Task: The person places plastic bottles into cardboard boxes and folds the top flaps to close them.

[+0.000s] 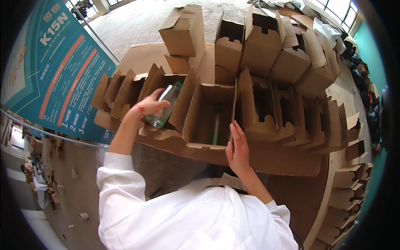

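Note:
A clear bottle with a green cap and greenish base [168, 101] is gripped in my left hand [152, 106], tilted over an open cardboard box left of centre. Beside it stands a deeper open box [204, 134]; a thin greenish, see-through shape [216, 125] shows inside, its kind hard to make out. My right hand [238, 149] lies against this box's right near edge with fingers stretched out and flat, holding nothing. A red band circles my left wrist.
Several open boxes [260, 108] stand in a row to the right, with more behind them and at the left. A taller box [182, 31] rises at the back. A teal printed banner [62, 79] stands at the left. More cartons [343, 191] lie at the lower right.

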A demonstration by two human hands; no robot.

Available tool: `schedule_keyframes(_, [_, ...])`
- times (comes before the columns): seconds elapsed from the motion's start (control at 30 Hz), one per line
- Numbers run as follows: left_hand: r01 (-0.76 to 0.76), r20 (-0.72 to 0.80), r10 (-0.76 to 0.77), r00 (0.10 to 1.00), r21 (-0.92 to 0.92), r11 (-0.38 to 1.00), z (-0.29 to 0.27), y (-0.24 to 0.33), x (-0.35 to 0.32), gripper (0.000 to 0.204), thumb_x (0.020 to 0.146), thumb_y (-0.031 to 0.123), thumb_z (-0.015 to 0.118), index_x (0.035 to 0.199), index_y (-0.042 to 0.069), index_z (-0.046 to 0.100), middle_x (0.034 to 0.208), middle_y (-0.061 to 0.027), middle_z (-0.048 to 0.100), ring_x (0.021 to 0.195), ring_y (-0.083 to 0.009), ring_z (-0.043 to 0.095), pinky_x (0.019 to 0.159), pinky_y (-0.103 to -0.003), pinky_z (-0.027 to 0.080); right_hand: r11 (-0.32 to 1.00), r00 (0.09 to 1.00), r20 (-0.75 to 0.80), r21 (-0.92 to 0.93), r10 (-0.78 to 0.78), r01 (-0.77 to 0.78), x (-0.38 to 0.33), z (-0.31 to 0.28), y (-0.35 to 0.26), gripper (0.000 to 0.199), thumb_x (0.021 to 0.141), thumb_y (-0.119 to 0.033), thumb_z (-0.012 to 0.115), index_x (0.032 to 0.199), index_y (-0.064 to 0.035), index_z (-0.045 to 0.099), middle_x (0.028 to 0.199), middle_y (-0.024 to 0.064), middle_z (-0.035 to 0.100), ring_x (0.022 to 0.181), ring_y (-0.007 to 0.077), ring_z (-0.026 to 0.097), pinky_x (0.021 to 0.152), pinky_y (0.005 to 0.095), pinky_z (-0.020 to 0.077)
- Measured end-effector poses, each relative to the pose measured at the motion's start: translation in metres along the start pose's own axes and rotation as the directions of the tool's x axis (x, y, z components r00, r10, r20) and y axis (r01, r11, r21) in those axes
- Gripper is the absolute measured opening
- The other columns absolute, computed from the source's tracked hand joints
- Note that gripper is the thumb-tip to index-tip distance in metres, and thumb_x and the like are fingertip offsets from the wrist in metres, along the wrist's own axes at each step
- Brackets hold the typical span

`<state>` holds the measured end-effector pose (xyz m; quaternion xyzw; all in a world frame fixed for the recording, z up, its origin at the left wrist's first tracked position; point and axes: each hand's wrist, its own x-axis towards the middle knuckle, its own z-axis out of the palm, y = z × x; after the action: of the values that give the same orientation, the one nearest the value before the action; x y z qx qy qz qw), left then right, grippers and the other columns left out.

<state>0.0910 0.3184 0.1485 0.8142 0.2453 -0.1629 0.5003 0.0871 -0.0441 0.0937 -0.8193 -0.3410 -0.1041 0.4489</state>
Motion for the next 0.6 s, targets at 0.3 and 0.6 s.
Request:
schedule_keyframes(0.3, [0.037,-0.064,0.004,0.998,0.616,0.787,0.022,0.027,0.0,0.091,0.079,0.045,0.066,0.149,0.006,0.022,0.116,-0.0223,0.062,0.103,-0.032,0.063,0.088,-0.036,0.05,1.0,1.0,0.01,0.018,0.02,-0.02,0.0,-0.003,0.0,0.06,0.083,0.0,0.055,0.141,-0.0091,0.04,0.143,0.0158,0.04,0.12,0.035,0.05,0.094,0.0383,0.0472])
schedule_keyframes(0.6, [0.308,0.314,-0.202,0.928,-0.338,0.889,0.049,-0.124,0.153,0.056,0.085,0.03,0.064,0.132,0.004,0.049,0.119,-0.0207,0.062,0.106,-0.0271,0.062,0.081,-0.04,0.053,1.0,1.0,-0.017,0.007,0.013,-0.013,0.0,-0.008,0.003,0.063,0.08,-0.001,0.058,0.14,-0.0111,0.041,0.142,0.0149,0.042,0.118,0.0333,0.051,0.092,0.0382,0.0494])
